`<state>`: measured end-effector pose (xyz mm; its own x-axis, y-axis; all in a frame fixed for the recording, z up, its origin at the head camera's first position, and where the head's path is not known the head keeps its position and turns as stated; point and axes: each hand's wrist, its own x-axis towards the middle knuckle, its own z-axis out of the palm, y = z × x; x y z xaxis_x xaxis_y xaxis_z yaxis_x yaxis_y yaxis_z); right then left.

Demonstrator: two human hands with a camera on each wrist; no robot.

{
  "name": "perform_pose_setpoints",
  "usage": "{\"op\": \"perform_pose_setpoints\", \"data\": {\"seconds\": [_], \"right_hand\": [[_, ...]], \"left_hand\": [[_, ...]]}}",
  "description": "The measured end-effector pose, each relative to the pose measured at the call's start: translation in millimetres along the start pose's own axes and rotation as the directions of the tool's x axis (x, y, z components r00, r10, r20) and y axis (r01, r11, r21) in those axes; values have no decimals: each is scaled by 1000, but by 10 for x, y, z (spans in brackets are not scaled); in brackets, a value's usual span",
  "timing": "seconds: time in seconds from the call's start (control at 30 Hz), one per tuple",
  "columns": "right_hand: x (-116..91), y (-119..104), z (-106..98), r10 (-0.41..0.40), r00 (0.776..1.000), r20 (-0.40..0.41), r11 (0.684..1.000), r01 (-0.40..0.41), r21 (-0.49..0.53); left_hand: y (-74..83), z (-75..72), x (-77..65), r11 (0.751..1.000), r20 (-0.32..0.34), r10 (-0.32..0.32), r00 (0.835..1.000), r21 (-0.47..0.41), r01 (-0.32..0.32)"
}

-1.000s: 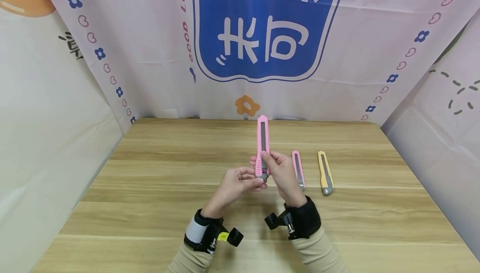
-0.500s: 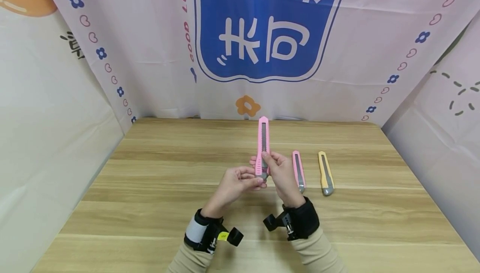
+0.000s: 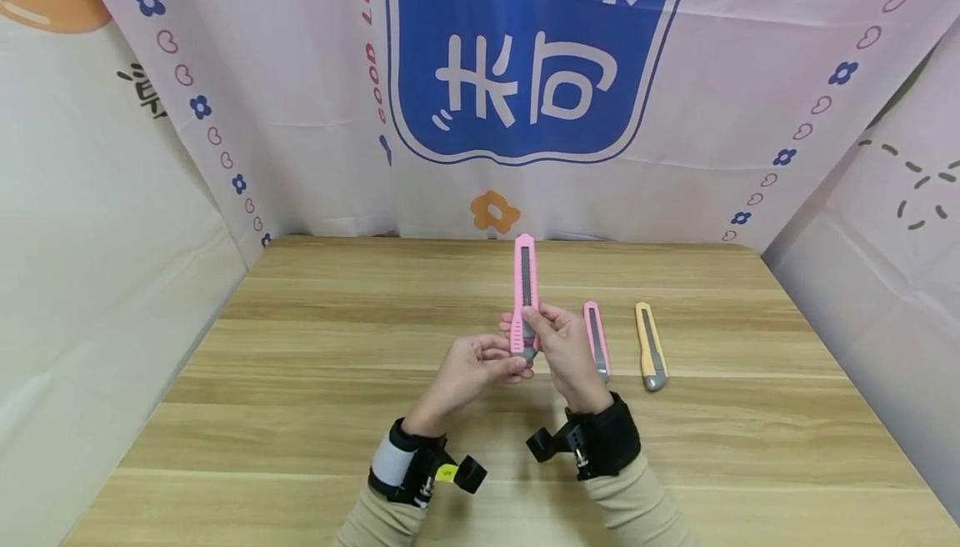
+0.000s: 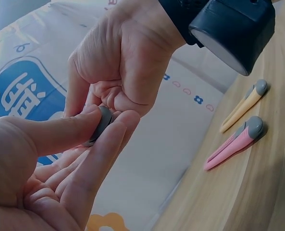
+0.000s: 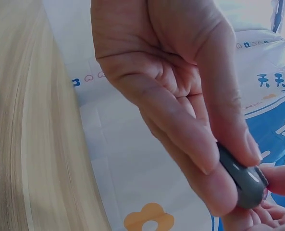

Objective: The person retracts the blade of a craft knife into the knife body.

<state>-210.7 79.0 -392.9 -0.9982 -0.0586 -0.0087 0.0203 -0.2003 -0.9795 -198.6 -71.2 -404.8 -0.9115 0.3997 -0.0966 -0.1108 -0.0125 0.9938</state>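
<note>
Raised over the table is a pink utility knife [image 3: 525, 272] with a grey end, held upright between both hands. The left hand [image 3: 468, 373] pinches its grey bottom end [image 4: 103, 124] between thumb and fingers. Higher up the body, the right hand [image 3: 567, 355] grips it, thumb lying on the grey slider. In the right wrist view the right hand [image 5: 180, 96] has its thumb and fingertips round the grey part [image 5: 248, 183]; the rest of the knife is mostly hidden there. No blade shows beyond the tip.
A second pink utility knife [image 3: 596, 338] lies on the wooden table [image 3: 300, 414], just right of the right hand. Farther right lies a yellow utility knife [image 3: 651, 347]. A printed cloth [image 3: 315, 113] hangs behind the table's back edge.
Both hands keep their hold, and the raised knife has barely moved. The right thumb and the knife's tip sit very slightly lower than a second ago.
</note>
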Motion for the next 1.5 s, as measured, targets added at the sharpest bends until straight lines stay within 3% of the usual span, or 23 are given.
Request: {"op": "perform_pose_setpoints", "data": {"seconds": [0.17, 0.43, 0.8, 1.0, 1.3, 1.5], "right_hand": [[-11, -15, 0, -21, 1000, 21, 1000, 22, -18], [-20, -41, -52, 18, 998, 59, 999, -16, -41], [-8, -38, -17, 47, 998, -49, 994, -52, -98], [-10, -35, -12, 49, 997, -66, 990, -57, -125], [-24, -37, -29, 8, 1000, 4, 1000, -8, 13], [-30, -44, -43, -20, 999, 46, 999, 19, 36]], "left_hand": [[6, -2, -1, 1000, -2, -6, 1000, -9, 6], [25, 7, -5, 1000, 0, 12, 1000, -28, -12], [20, 0, -6, 999, 2, 35, 999, -22, -35], [18, -2, -8, 999, 2, 35, 999, -15, -35], [10, -7, -3, 1000, -16, 5, 1000, -8, -5], [1, -10, -3, 1000, -19, 7, 1000, -4, -8]]}}
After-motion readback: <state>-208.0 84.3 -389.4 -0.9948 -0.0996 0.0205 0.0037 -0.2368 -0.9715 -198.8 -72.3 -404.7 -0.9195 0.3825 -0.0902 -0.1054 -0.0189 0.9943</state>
